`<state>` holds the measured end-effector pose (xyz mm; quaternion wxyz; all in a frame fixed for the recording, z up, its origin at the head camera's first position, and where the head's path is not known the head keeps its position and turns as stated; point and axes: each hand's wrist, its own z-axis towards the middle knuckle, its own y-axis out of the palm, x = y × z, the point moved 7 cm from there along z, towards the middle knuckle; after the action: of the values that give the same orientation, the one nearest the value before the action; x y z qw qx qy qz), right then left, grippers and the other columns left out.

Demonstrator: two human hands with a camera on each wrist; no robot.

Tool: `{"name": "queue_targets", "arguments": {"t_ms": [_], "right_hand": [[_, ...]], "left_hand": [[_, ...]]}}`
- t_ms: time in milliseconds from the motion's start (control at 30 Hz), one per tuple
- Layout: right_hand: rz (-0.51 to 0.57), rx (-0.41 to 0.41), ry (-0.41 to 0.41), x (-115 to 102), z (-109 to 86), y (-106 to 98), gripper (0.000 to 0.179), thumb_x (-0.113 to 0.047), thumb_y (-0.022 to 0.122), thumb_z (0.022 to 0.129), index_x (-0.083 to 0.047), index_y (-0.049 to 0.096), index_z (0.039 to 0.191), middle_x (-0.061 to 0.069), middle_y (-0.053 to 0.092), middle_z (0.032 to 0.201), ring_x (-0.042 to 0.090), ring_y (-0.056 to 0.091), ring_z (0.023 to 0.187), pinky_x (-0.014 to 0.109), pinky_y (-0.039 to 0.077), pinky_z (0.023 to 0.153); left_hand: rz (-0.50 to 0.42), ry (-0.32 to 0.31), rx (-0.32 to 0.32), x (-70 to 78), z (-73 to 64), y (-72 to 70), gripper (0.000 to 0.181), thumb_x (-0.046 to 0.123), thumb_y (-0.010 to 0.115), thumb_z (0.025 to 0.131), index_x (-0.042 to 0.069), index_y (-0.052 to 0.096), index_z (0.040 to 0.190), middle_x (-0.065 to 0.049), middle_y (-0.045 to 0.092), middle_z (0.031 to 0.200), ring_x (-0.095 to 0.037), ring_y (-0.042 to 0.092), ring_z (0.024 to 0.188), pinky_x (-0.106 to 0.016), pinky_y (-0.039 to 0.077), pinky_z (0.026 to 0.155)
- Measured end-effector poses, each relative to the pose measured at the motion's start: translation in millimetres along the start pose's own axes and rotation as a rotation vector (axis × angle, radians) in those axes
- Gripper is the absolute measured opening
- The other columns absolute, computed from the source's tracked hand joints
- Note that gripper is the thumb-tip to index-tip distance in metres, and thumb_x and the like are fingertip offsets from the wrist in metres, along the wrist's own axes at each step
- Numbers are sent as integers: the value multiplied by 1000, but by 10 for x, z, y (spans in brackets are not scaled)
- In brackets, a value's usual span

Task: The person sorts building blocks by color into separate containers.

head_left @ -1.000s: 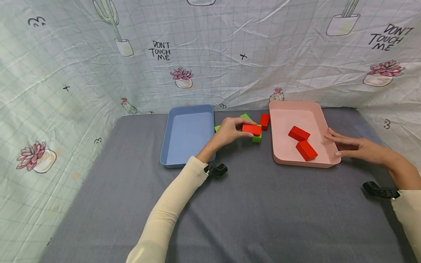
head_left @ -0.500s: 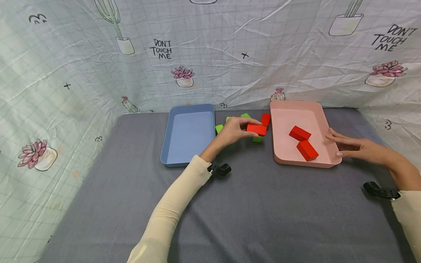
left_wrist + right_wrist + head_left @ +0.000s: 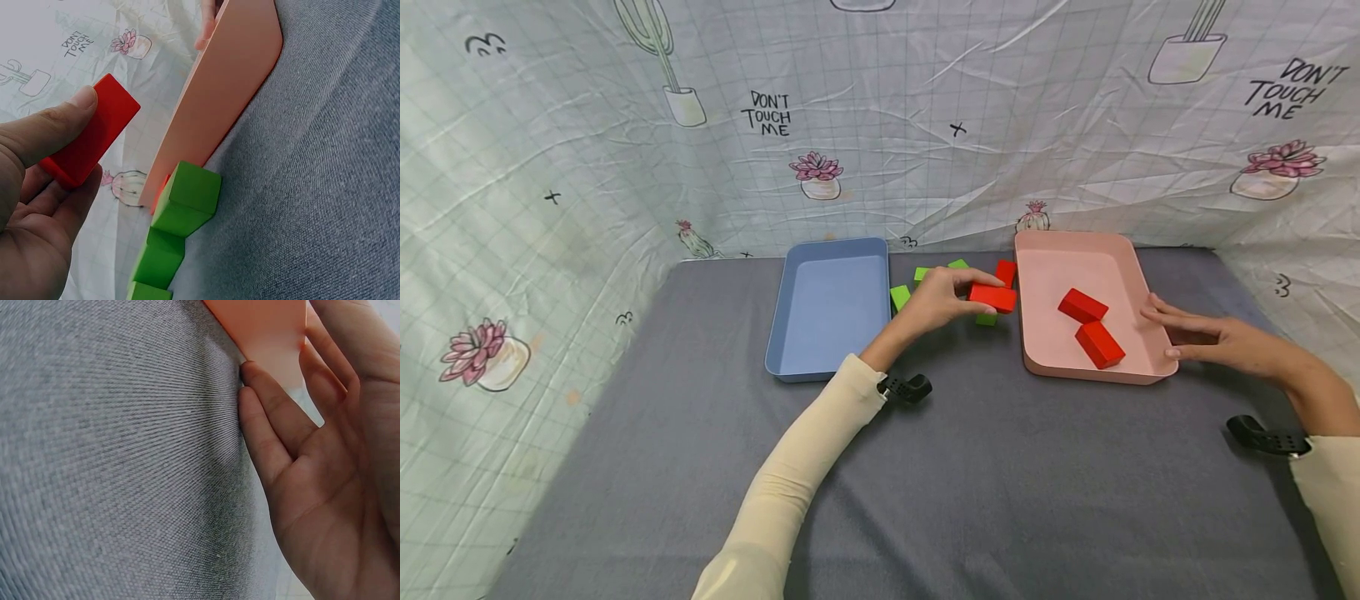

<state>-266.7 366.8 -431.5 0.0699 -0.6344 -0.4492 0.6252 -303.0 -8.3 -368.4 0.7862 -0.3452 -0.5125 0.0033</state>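
My left hand (image 3: pixel 936 300) pinches a red block (image 3: pixel 993 298) between thumb and fingers, raised above the table just left of the pink tray (image 3: pixel 1052 363). In the left wrist view the held red block (image 3: pixel 100 128) tilts over nothing but air, with green blocks (image 3: pixel 186 197) standing below it. Two red blocks (image 3: pixel 1100 344) lie inside the pink tray. Against the tray's right wall rest the fingers of my right hand (image 3: pixel 1232 340), mostly straight; the right wrist view shows that hand (image 3: pixel 325 481) beside the tray's outer side (image 3: pixel 275 337).
A blue tray (image 3: pixel 777 367) stands on the left of the grey tablecloth (image 3: pixel 970 483). Between the trays sit several green blocks (image 3: pixel 900 297) and another red block (image 3: pixel 1006 271), partly hidden by my left hand. A printed curtain (image 3: pixel 880 167) hangs behind.
My left hand has carried the red block a short way right, toward the pink tray. More of the green blocks behind the hand now shows. The right hand stays at the tray.
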Motion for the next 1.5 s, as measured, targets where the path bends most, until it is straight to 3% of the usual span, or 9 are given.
{"name": "queue_targets", "arguments": {"t_ms": [100,233,333,567,933,1067,1333,1500], "right_hand": [[2,4,-10,-5,-4,5,68,-18,66,99,-24,36,160,-33,9,161,-21,7,137,73,-1,113],[5,12,-48,-23,-9,22,68,-14,65,99,-21,36,160,-31,9,163,-21,7,138,54,-5,119],[5,14,-65,-30,-8,32,68,-12,65,99,-21,36,159,-30,10,163,-20,7,139,46,-6,119],[-3,14,-39,-3,0,20,68,-16,65,99,-22,36,159,-33,10,161,-20,7,138,71,-2,114],[0,14,-39,-7,-3,23,68,-16,65,99,-23,36,160,-33,9,161,-22,8,137,67,-2,115],[5,13,-50,-13,-8,26,68,-14,65,98,-22,36,160,-31,9,162,-21,7,138,60,-4,117],[1,5,-14,18,1,4,68,-19,66,99,-24,36,160,-34,9,160,-21,7,137,76,1,112],[-1,2,-6,27,8,0,67,-19,65,99,-23,37,159,-35,9,159,-22,7,137,77,2,111]], "left_hand": [[-8,2,-3,15,-1,13,42,17,88,82,10,76,121,-5,73,106,-16,65,84,-21,51,72],[-12,6,-6,28,0,31,42,16,88,81,11,76,121,-4,73,105,-17,64,84,-21,51,73],[-9,12,-7,37,3,42,42,16,88,81,11,76,121,-4,72,103,-15,63,84,-22,51,73],[7,13,-16,47,19,71,43,17,88,81,11,75,122,-4,72,102,-13,60,85,-21,50,73],[-15,20,-2,70,37,85,39,15,88,81,12,77,119,0,72,96,-12,58,74,-20,46,67],[-16,24,-3,83,52,94,38,13,87,82,12,77,118,0,73,95,-12,57,73,-20,46,66],[24,24,-9,97,73,116,37,12,87,82,12,77,118,1,62,78,-11,48,68,-19,37,62],[31,23,-6,91,81,122,37,13,86,82,13,77,118,1,57,73,-10,45,66,-19,34,61]]}}
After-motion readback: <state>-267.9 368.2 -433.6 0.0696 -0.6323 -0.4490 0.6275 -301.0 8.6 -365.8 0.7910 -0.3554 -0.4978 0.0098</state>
